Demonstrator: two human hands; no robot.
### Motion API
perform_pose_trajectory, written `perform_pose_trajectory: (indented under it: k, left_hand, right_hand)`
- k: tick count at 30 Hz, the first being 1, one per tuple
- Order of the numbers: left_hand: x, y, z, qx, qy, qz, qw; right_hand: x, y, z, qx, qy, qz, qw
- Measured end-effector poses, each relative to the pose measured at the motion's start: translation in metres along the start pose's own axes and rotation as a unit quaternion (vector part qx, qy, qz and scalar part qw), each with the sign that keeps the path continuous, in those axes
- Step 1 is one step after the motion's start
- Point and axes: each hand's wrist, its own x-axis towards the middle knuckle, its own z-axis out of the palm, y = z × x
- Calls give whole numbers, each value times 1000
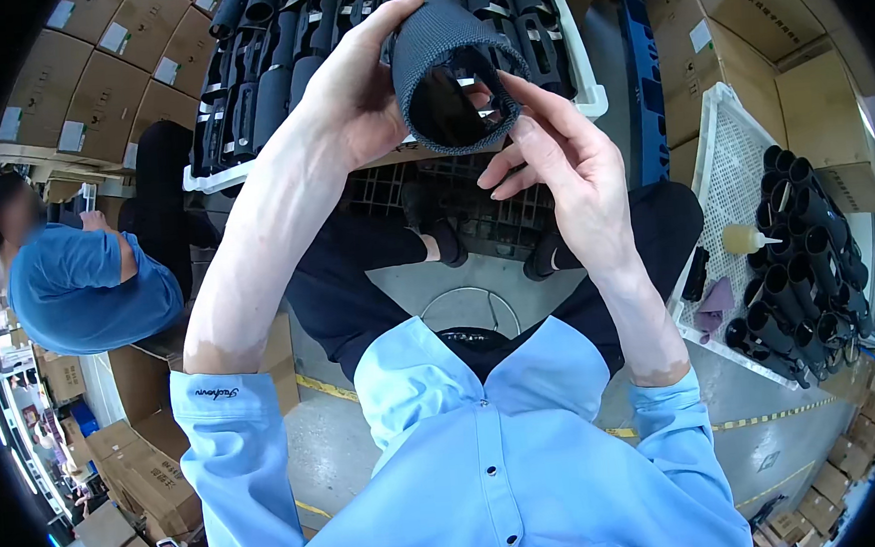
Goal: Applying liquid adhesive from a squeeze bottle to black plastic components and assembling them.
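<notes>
A hollow cylinder (451,30) covered in dark grey mesh is held up in front of me, its open end tilted toward me. The inside looks black and glossy, with a bright cut-out in the wall. My left hand (359,96) is wrapped round its left side, the thumb reaching along the top. At the right of the open rim, my right hand (579,170) has its thumb and index finger closed on the edge, while the other fingers curl below. Behind the cylinder, a white tray (592,102) holds rows of similar dark cylinders (274,93).
On my right, a white perforated crate (716,161) carries several black tubes (807,251), a yellowish bottle (746,239) and a purple cloth (715,305). A person in blue (93,285) sits at the left. Cardboard boxes (112,103) are stacked on both sides. A blue pallet (644,90) stands beyond the tray.
</notes>
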Motion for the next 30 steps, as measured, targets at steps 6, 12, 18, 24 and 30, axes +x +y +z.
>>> perform_pose_trajectory:
  k: [6, 12, 18, 24, 30]
  left_hand:
    - [2, -1, -2, 13, -6, 20, 1000]
    - [1, -2, 1, -1, 18, 20, 1000]
    - [5, -3, -2, -1, -1, 21, 1000]
    - [9, -9, -4, -10, 3, 26, 1000]
    - [9, -8, -2, -1, 4, 67, 998]
  right_hand:
    - [-4, 3, -2, 2, 0, 7, 1000]
    - [-3, 1, -1, 2, 2, 13, 1000]
    - [-3, 2, -2, -10, 7, 10, 1000]
    - [-5, 5, -3, -10, 11, 14, 1000]
    - [-6, 3, -4, 20, 40, 57, 997]
